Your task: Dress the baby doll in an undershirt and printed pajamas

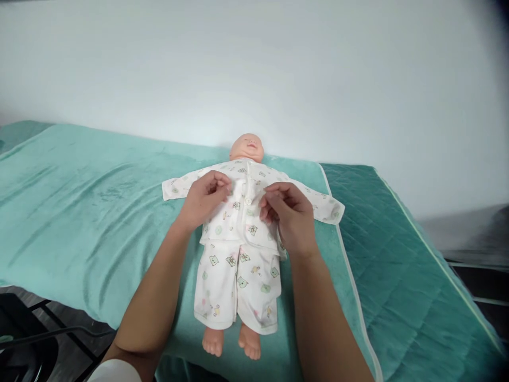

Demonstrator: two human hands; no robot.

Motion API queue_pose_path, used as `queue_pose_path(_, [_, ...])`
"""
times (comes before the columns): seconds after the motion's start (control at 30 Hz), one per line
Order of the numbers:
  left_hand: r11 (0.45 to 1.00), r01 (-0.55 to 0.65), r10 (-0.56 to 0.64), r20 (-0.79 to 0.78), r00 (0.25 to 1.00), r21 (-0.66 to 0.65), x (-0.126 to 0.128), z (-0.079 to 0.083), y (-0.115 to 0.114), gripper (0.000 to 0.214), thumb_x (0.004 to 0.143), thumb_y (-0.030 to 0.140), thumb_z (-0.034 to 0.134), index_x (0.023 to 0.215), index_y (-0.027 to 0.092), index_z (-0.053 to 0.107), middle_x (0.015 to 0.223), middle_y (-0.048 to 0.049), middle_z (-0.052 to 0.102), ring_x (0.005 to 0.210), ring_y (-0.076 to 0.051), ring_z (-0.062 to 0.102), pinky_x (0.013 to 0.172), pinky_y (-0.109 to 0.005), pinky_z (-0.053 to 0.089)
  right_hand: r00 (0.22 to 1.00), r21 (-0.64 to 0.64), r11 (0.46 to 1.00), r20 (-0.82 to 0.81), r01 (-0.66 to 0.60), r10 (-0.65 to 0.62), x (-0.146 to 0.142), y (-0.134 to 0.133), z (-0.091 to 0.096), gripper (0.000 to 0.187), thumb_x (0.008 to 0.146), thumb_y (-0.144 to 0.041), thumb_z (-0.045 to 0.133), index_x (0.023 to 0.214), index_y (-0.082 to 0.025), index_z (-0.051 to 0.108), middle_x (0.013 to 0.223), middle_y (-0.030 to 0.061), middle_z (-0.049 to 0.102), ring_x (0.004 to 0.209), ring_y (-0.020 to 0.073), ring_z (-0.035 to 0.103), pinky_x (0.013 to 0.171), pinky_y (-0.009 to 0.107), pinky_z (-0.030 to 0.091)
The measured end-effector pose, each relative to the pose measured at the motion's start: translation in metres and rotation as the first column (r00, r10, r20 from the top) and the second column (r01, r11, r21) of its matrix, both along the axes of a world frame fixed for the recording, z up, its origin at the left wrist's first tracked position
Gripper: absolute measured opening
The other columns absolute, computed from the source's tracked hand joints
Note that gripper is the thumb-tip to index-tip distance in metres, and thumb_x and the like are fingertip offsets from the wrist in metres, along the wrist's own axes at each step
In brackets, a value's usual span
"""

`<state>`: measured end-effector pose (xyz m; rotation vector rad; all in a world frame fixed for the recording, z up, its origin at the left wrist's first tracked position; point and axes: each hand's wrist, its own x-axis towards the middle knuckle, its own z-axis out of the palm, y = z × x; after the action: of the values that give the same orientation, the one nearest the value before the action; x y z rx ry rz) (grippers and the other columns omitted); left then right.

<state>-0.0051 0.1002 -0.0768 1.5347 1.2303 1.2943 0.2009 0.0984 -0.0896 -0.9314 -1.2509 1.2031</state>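
A baby doll (247, 146) lies on its back on a teal towel (99, 212), arms spread out. It wears a white printed shirt (234, 217) with buttons down the front and matching trousers (238, 289). Its bare feet (230, 342) point toward me. My left hand (204, 199) rests on the doll's chest, fingers curled and pinching the shirt's left front edge. My right hand (290, 215) is closed on the shirt's right front edge beside a white button (248, 201).
The towel covers a padded table with a quilted teal cover (397, 254) showing at the right. A white wall (254, 69) stands behind. A dark metal frame (35, 334) sits low at the left, near the table's front edge.
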Motion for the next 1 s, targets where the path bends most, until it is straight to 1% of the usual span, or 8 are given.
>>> queue_pose_path(0.13, [0.956, -0.209, 0.250, -0.201, 0.947, 0.204, -0.002, -0.013, 0.009, 0.013, 0.093, 0.030, 0.058, 0.096, 0.022, 0.068, 0.094, -0.0031, 0.070, 0.087, -0.016, 0.062, 0.081, -0.031, 0.051, 0.976, 0.174, 0.961, 0.008, 0.213, -0.218, -0.001, 0.006, -0.010, 0.012, 0.091, -0.036, 0.067, 0.098, -0.026, 0.066, 0.109, 0.0044, 0.072, 0.105, 0.0207, 0.068, 0.086, 0.036, 0.057])
queue_pose_path(0.2, [0.928, -0.148, 0.247, -0.267, 0.931, 0.341, 0.002, -0.015, 0.010, 0.019, 0.097, 0.030, 0.054, 0.101, 0.022, 0.070, 0.107, -0.0064, 0.073, 0.103, -0.020, 0.064, 0.095, -0.036, 0.051, 0.973, 0.252, 0.948, 0.074, 0.192, -0.217, -0.004, 0.007, -0.013, 0.013, 0.093, -0.034, 0.065, 0.104, -0.028, 0.068, 0.128, 0.0055, 0.069, 0.125, 0.0233, 0.062, 0.107, 0.044, 0.051])
queue_pose_path(0.3, [0.888, 0.049, 0.110, -0.316, 0.942, 0.456, 0.011, -0.013, 0.007, 0.026, 0.101, 0.031, 0.049, 0.112, 0.023, 0.072, 0.130, -0.0084, 0.071, 0.130, -0.023, 0.059, 0.115, -0.045, 0.043, 0.954, 0.326, 0.941, 0.242, 0.091, -0.176, -0.008, 0.008, -0.018, 0.021, 0.095, -0.033, 0.063, 0.114, -0.029, 0.069, 0.145, 0.0053, 0.061, 0.140, 0.0247, 0.052, 0.121, 0.050, 0.039])
queue_pose_path(0.4, [0.894, 0.163, -0.011, -0.345, 0.939, 0.416, 0.016, -0.009, 0.003, 0.028, 0.102, 0.033, 0.049, 0.111, 0.025, 0.075, 0.129, -0.0064, 0.074, 0.137, -0.024, 0.057, 0.119, -0.047, 0.040, 0.916, 0.345, 0.938, 0.362, 0.043, -0.175, -0.008, 0.010, -0.022, 0.030, 0.097, -0.037, 0.060, 0.126, -0.031, 0.068, 0.153, 0.0040, 0.055, 0.148, 0.0244, 0.044, 0.126, 0.051, 0.031])
queue_pose_path(0.53, [0.912, 0.109, 0.012, -0.292, 0.956, 0.395, 0.015, -0.010, 0.004, 0.032, 0.103, 0.038, 0.050, 0.099, 0.024, 0.078, 0.109, -0.0066, 0.080, 0.123, -0.023, 0.067, 0.112, -0.045, 0.047, 0.915, 0.261, 0.964, 0.372, 0.057, -0.155, -0.004, 0.014, -0.028, 0.042, 0.098, -0.046, 0.059, 0.137, -0.032, 0.063, 0.160, 0.0037, 0.047, 0.151, 0.0243, 0.040, 0.126, 0.051, 0.032])
queue_pose_path(0.63, [0.898, 0.097, 0.036, -0.292, 0.956, 0.429, 0.013, -0.013, 0.007, 0.032, 0.103, 0.039, 0.049, 0.112, 0.025, 0.076, 0.125, -0.0074, 0.075, 0.127, -0.022, 0.064, 0.114, -0.044, 0.046, 0.901, 0.266, 0.963, 0.403, 0.052, -0.160, -0.003, 0.015, -0.030, 0.044, 0.098, -0.047, 0.057, 0.140, -0.033, 0.061, 0.162, 0.0026, 0.045, 0.152, 0.0238, 0.038, 0.127, 0.050, 0.031])
queue_pose_path(0.77, [0.898, 0.192, -0.010, -0.417, 0.909, 0.396, 0.016, -0.015, 0.009, 0.038, 0.104, 0.037, 0.046, 0.136, 0.027, 0.064, 0.148, -0.0057, 0.062, 0.146, -0.023, 0.049, 0.123, -0.047, 0.035, 0.875, 0.316, 0.948, 0.451, 0.029, -0.177, -0.004, 0.013, -0.029, 0.044, 0.100, -0.045, 0.054, 0.143, -0.034, 0.060, 0.163, 0.0026, 0.043, 0.154, 0.0234, 0.035, 0.128, 0.051, 0.029])
queue_pose_path(1.0, [0.918, 0.168, 0.013, -0.450, 0.893, 0.360, 0.017, -0.015, 0.010, 0.038, 0.105, 0.038, 0.045, 0.135, 0.028, 0.065, 0.141, -0.0041, 0.067, 0.142, -0.023, 0.051, 0.123, -0.047, 0.035, 0.844, 0.309, 0.951, 0.507, 0.013, -0.176, -0.004, 0.012, -0.026, 0.044, 0.101, -0.047, 0.052, 0.144, -0.037, 0.059, 0.164, 0.0008, 0.041, 0.154, 0.0252, 0.034, 0.128, 0.054, 0.027])
